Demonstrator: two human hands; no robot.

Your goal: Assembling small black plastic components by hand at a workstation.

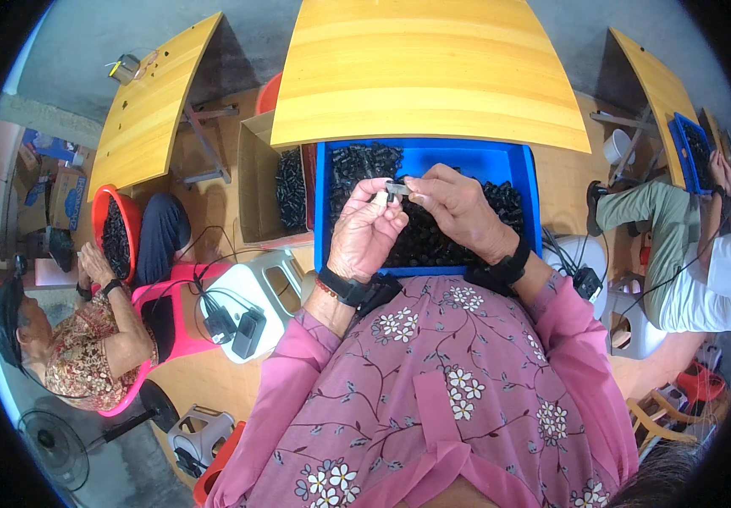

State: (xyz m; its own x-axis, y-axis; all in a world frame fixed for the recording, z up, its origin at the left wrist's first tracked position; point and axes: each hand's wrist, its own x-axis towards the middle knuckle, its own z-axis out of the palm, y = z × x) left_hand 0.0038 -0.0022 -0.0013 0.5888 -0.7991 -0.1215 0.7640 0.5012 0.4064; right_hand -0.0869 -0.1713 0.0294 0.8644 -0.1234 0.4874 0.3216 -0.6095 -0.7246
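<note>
Above a blue bin (322,203) on my lap, my left hand (364,230) pinches a small black part (392,197) between thumb and fingertips. My right hand (460,210) meets it from the other side, thumb and fingers closed on a small greyish flat piece (400,188) that touches the black part. Its exact kind is too small to make out. Under both hands the bin holds many small black parts (430,234), heaped to the left and right, with a stretch of blue bottom showing at the back.
A yellow wooden table (424,68) overhangs the bin's far edge. Left of the bin stands a cardboard box (257,182) of black parts. White stools (251,305) with black adapters and cables flank me. One person (86,339) works at a red basin (134,222), another (678,254) at the right.
</note>
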